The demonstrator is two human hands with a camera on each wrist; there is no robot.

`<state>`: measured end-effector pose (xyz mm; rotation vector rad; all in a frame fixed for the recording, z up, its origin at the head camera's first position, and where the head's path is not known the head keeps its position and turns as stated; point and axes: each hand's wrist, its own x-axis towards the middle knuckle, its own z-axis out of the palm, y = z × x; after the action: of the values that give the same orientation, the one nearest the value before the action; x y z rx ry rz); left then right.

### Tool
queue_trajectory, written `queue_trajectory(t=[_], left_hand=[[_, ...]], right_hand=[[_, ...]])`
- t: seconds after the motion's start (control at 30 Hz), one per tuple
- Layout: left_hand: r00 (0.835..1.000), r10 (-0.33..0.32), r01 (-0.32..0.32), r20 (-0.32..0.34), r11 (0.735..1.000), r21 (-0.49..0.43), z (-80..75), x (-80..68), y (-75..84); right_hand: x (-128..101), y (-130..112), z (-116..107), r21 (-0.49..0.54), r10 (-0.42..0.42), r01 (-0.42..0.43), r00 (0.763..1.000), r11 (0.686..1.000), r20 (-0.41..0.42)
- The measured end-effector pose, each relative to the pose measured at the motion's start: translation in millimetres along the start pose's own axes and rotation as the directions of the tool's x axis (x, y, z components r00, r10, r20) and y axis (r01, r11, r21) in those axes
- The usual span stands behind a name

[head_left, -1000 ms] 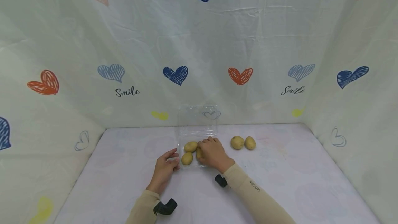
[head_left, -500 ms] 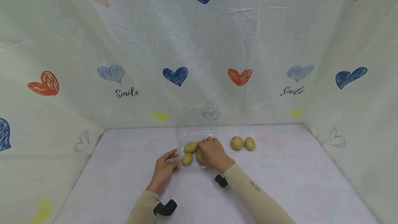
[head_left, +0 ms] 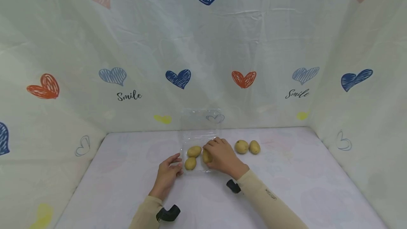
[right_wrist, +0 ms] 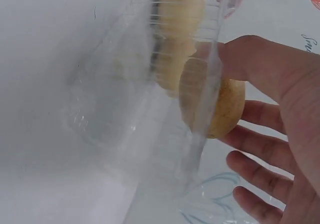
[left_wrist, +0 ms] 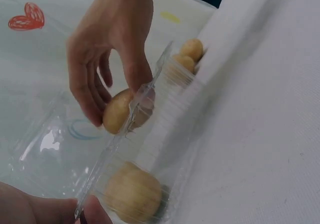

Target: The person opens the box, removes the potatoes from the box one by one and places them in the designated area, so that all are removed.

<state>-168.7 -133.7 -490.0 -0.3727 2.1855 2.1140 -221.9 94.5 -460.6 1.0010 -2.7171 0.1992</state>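
A clear plastic clamshell box stands at the middle of the table, its lid raised at the back. My left hand is at its left side; the left wrist view shows thumb and finger pinching the rim. With my right hand I grip a potato between thumb and fingers. In both wrist views this potato sits at rim height, partly behind the clear wall. Two more potatoes, an oval one and a rounder one, lie in the left part of the box.
Two loose potatoes, a larger one and a smaller one, lie side by side on the white tabletop, right of the box. A pale curtain printed with hearts hangs behind and along both sides.
My right hand has shifted slightly right and up with the potato in its grip. The left hand stays at the box's left side. The head view has tipped slightly.
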Motion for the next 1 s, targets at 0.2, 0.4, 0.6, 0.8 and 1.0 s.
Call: queue_trajectory(t=[0.2,0.4,0.6,0.8,1.0], left_hand=[[1.000,-0.001,0.001,0.004,1.000,0.000,-0.7,-0.5,0.4],[1.000,0.005,-0.005,0.003,1.000,-0.005,-0.8,0.0,-1.0],[1.000,0.010,-0.010,0.003,1.000,-0.006,-0.5,-0.4,-0.1],[1.000,0.019,-0.019,0.004,1.000,0.000,-0.3,-0.5,0.6],[1.000,0.023,-0.023,0.005,1.000,-0.001,0.0,-0.5,-0.6]], right_hand=[[-8.2,4.0,-11.8,0.006,-0.034,0.034,0.998,0.999,-0.057],[-15.6,10.8,-16.4,-0.025,-0.074,0.072,0.991,0.997,-0.110],[-24.2,18.7,-20.5,-0.027,-0.118,0.115,0.978,0.993,-0.173],[-32.6,26.5,-21.8,-0.045,-0.135,0.129,0.967,0.991,-0.214],[-42.2,33.5,-23.2,-0.060,-0.124,0.113,0.961,0.992,-0.247]])
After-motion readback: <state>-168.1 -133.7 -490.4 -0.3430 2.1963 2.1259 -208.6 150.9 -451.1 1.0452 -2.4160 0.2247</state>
